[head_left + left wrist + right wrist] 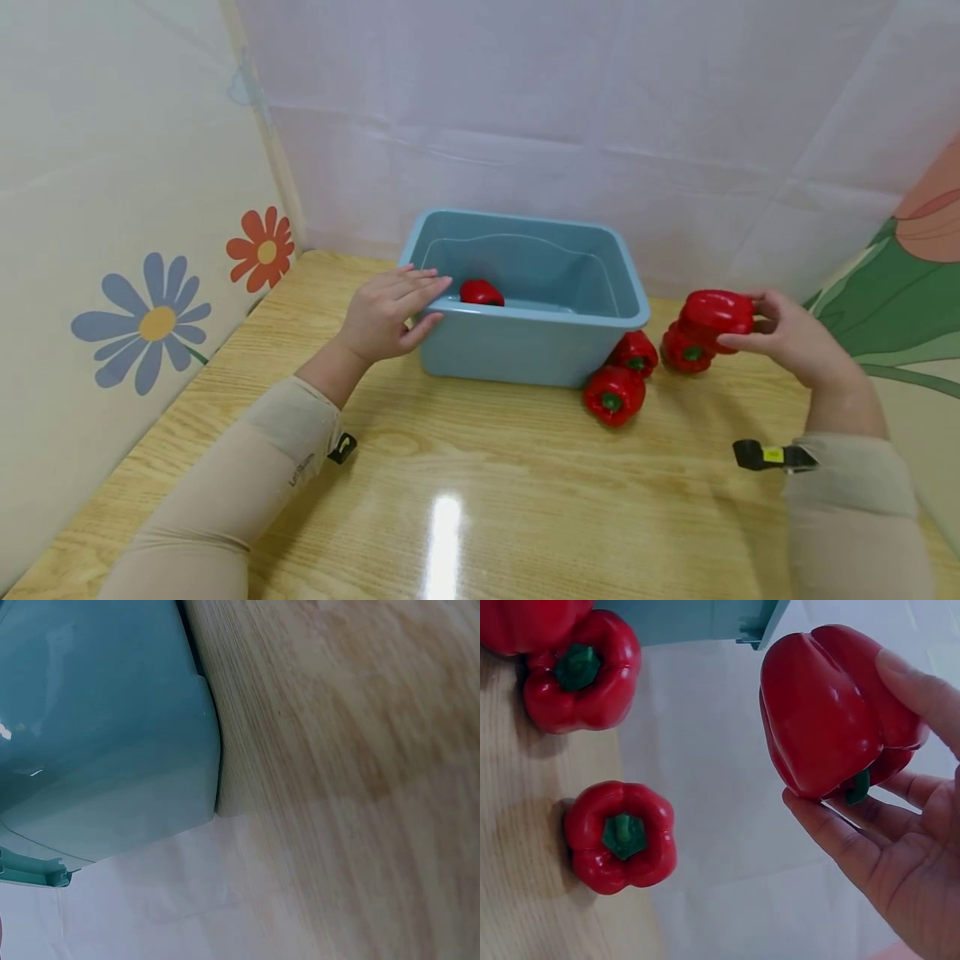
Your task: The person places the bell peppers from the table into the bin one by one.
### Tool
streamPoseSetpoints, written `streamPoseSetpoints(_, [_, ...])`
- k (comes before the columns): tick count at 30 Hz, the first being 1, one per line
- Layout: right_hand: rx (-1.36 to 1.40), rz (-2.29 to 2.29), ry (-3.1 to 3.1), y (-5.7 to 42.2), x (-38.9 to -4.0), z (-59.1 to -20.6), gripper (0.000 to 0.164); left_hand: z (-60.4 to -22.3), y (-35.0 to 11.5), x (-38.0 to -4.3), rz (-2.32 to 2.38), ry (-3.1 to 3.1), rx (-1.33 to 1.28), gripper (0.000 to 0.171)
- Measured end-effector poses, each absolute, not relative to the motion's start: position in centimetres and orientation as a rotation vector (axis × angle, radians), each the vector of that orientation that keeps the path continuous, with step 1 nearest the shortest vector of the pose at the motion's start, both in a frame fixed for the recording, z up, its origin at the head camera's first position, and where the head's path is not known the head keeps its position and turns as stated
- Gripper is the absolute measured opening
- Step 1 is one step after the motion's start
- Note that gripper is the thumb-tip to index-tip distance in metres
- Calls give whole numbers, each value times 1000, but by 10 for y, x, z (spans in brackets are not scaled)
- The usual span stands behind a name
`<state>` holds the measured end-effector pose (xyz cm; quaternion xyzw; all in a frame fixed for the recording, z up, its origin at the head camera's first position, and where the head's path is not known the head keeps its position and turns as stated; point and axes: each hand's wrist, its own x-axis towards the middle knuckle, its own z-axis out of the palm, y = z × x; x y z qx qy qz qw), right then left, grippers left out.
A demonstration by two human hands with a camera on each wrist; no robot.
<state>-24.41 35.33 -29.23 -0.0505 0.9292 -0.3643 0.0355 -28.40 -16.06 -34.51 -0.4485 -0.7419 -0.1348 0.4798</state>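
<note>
A red bell pepper (pixel 717 312) with a green stem is in my right hand (pixel 787 337), lifted off the table at the right. In the right wrist view, thumb and fingers grip this pepper (pixel 821 712) from its stem end. My left hand (pixel 386 312) lies over the front left corner of a light blue plastic bin (pixel 517 346), fingers straight across the rim and thumb along the outside. One red pepper (pixel 481 292) lies inside the bin near its front left. The left wrist view shows mostly the bin's side (pixel 112 727).
Two red peppers (pixel 615 397) sit against the bin's front right corner. Another pepper (pixel 686 348) stands on the wooden table (pixel 480 492) partly behind the held one. A pale cloth wall (pixel 525 125) rises behind the bin, and a flower-printed panel (pixel 112 208) stands at the left.
</note>
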Motion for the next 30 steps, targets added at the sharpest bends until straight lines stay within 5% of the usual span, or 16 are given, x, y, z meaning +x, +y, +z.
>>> streamPoseSetpoints(30, [-224, -1107, 2930, 340, -244, -261, 66, -345, -161, -285, -312, -1834, -1094, 42])
